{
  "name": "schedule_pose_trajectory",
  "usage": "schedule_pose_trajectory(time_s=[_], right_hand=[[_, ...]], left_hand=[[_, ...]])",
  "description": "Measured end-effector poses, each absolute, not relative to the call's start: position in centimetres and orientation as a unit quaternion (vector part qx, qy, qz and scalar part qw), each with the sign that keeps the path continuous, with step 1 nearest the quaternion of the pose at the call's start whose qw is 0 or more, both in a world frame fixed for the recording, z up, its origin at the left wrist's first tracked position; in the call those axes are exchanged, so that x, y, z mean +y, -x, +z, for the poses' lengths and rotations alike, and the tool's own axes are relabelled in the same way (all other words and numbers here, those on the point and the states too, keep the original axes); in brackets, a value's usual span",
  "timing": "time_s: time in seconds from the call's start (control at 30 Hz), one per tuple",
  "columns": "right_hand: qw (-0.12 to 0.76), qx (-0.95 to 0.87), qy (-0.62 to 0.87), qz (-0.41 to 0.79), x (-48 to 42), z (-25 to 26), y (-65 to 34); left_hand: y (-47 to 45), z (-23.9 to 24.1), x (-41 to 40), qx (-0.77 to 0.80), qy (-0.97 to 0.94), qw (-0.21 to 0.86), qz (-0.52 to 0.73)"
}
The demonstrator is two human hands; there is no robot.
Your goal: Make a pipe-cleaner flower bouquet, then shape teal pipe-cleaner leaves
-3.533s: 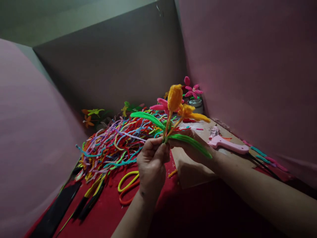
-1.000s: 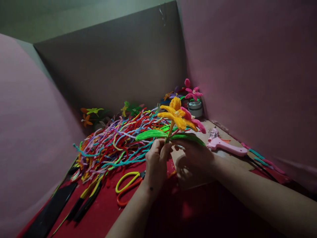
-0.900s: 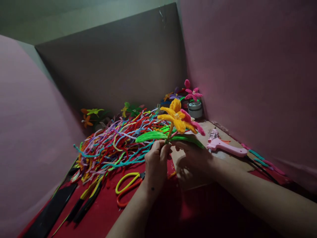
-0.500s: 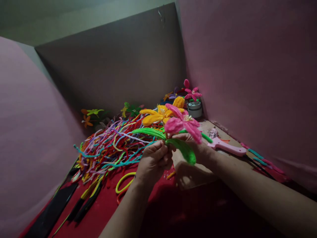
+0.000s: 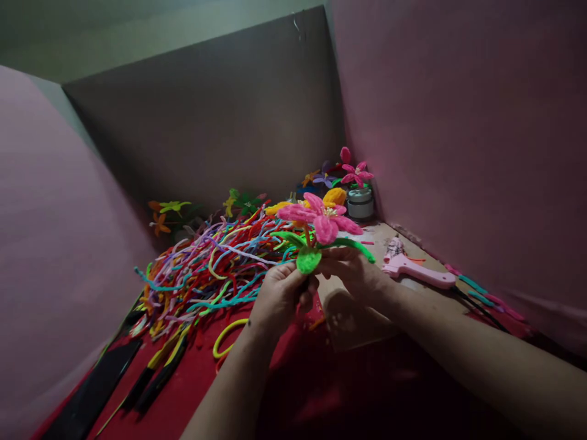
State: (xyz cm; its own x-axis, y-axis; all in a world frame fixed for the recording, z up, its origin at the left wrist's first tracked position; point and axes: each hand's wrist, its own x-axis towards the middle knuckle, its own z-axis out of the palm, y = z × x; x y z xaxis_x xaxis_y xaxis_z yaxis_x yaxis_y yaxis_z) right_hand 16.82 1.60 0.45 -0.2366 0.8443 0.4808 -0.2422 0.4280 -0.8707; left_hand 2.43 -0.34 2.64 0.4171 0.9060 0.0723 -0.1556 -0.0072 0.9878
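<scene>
Between my two hands stands a pipe-cleaner flower stem [image 5: 310, 237], carrying a pink bloom [image 5: 325, 223], a yellow-orange bloom [image 5: 334, 197] partly hidden behind it, and green leaves [image 5: 308, 260]. My left hand [image 5: 282, 293] is closed round the lower stem, just under the leaves. On the right side, my right hand [image 5: 351, 269] is closed, its fingertips pinching at the stem beside a long green leaf [image 5: 353, 245]. The leaves hide exactly where those fingertips touch.
A heap of coloured pipe cleaners [image 5: 206, 263] lies left of my hands. Yellow-black pliers [image 5: 160, 370] lie nearer me. A pink glue gun [image 5: 419, 271] rests on a board at right. Behind stand more pipe-cleaner flowers [image 5: 358, 174] and a grey-white pot [image 5: 360, 203].
The flower stem has turned in my hands. Its pink bloom has shifted left, covering more of the yellow-orange one, and a front green leaf now points towards me instead of down right.
</scene>
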Motion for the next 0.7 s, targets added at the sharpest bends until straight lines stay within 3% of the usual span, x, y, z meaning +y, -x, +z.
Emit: schedule_pose_trajectory(time_s=[0.43, 0.53, 0.7], right_hand=[[0.62, -0.51, 0.295, 0.519, 1.0, 0.8, -16.1], [0.605, -0.538, 0.279, 0.517, 0.8, 0.9, -16.1], [0.562, -0.558, 0.225, 0.568, 1.2, 0.5, -16.4]], left_hand=[[-3.2, 1.1, -0.4, 0.444, -0.673, 0.282, 0.52], [-3.2, 1.0, -0.3, 0.441, -0.658, 0.317, 0.522], [-3.2, 1.6, 0.1, 0.37, -0.58, 0.509, 0.518]])
